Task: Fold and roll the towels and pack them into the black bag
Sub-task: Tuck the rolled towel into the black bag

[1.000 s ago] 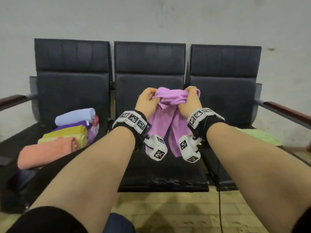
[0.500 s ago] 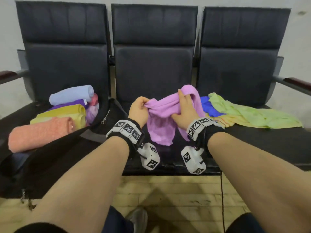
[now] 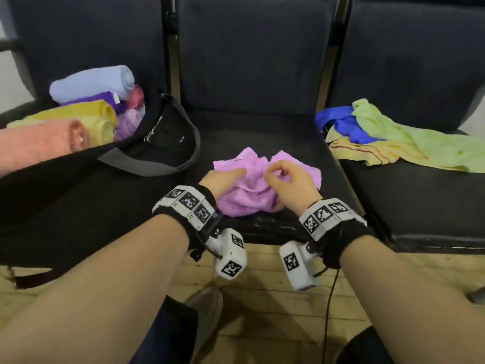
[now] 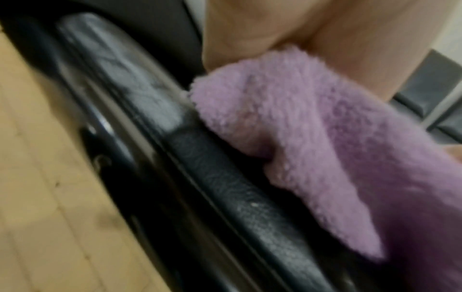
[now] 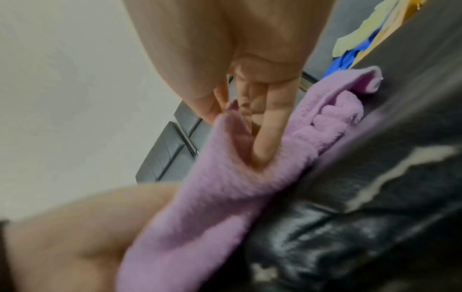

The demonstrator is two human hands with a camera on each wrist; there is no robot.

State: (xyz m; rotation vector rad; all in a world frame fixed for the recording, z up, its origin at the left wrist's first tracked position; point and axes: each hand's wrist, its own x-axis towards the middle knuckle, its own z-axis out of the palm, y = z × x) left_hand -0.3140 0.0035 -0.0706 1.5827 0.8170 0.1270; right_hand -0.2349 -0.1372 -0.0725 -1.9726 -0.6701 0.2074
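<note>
Pink towel (image 3: 249, 191) now down on middle seat (image 3: 262, 132), was held aloft; left hand (image 3: 223, 177) and right hand (image 3: 288, 181) fingers pinch its bunched cloth; spreading flat comes next

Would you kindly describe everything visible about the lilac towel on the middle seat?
The lilac towel is a small, fluffy, terry-like cloth, crumpled and bunched rather than folded or rolled. It lies on the front part of the middle black seat, reaching its front edge. The left hand rests on its left part, fingers buried in the cloth, and the right hand pinches a fold near its centre. It lies apart from the black bag.
</note>
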